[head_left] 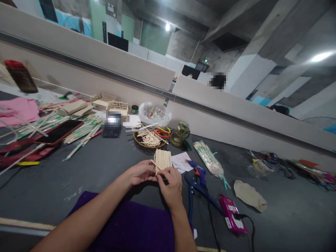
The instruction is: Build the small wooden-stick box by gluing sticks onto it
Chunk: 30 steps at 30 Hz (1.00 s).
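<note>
A flat panel of wooden sticks (pixel 163 159) joined side by side stands upright over the dark table. My left hand (pixel 140 172) grips its lower left edge, fingers closed. My right hand (pixel 171 183) pinches its lower right side, fingers closed; a single thin stick (pixel 154 163) pokes out to the left between the hands. Both forearms reach in from the bottom over a purple cloth (pixel 131 224).
A blue glue gun (pixel 198 175) and a pink gadget (pixel 232 214) with a black cable lie right of my hands. Behind the panel sit a shallow basket of sticks (pixel 149 138), a glass jar (pixel 180 134), a bagged bundle of skewers (pixel 210 159), a phone (pixel 59 132).
</note>
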Motion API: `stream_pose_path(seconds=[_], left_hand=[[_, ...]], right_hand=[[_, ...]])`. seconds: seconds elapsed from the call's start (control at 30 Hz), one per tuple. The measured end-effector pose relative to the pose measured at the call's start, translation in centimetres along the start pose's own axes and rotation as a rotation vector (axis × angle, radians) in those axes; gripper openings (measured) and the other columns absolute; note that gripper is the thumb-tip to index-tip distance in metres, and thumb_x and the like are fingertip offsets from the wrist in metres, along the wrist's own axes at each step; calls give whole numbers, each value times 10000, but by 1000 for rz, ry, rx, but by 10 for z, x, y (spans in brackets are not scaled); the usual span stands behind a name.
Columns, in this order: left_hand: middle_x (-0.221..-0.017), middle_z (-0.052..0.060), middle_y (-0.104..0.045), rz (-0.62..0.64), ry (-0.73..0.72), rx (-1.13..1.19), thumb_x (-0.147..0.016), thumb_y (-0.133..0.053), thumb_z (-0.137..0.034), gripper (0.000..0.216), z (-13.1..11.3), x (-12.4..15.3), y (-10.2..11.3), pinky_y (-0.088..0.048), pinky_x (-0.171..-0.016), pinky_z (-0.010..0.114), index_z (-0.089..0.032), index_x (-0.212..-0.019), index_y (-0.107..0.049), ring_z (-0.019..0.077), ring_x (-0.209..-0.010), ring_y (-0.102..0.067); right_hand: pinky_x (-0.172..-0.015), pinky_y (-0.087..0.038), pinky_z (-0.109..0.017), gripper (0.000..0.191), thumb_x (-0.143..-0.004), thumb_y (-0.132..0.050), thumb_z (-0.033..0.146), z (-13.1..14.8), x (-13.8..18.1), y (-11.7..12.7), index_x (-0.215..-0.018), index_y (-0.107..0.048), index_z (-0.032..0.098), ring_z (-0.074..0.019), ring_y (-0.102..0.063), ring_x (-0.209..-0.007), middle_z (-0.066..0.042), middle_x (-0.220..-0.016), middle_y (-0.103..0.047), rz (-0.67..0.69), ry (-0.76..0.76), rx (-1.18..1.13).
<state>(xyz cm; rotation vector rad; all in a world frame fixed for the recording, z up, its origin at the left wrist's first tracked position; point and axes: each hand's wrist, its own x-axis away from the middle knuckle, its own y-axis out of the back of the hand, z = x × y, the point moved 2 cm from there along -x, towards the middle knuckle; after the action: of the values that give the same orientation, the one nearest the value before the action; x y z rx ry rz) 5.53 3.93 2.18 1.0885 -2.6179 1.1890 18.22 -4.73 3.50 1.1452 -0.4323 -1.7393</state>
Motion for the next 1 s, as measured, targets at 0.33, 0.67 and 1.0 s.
stream_pose_path(seconds=[0.33, 0.67, 1.0], left_hand=[[-858, 66, -699, -2, 11, 21, -569, -714, -21, 401, 1, 0, -2, -527, -735, 311, -120, -952, -650, 151, -721, -655], [-837, 40, -695, 0, 18, 21, -560, -690, -4, 395, 1, 0, -2, -525, -732, 305, -132, -932, -653, 141, -712, -648], [-857, 55, -708, -5, 7, 25, -579, -687, -2, 409, 4, -4, 3, -535, -740, 310, -130, -965, -643, 153, -728, -665]], right_hand=[[-768, -347, -319, 32, -823, -636, 202, 0, -1, -1, -820, -651, 230, -190, -507, -843, -14, -843, -576, 39, -15, -10], [-764, -345, -309, 52, -816, -632, 174, 2, -3, 0, -790, -628, 219, -190, -501, -846, -16, -839, -572, 51, -4, 3], [-803, -361, -321, 68, -797, -613, 147, 1, -2, -2, -768, -602, 208, -193, -495, -877, -24, -872, -562, 35, 21, -49]])
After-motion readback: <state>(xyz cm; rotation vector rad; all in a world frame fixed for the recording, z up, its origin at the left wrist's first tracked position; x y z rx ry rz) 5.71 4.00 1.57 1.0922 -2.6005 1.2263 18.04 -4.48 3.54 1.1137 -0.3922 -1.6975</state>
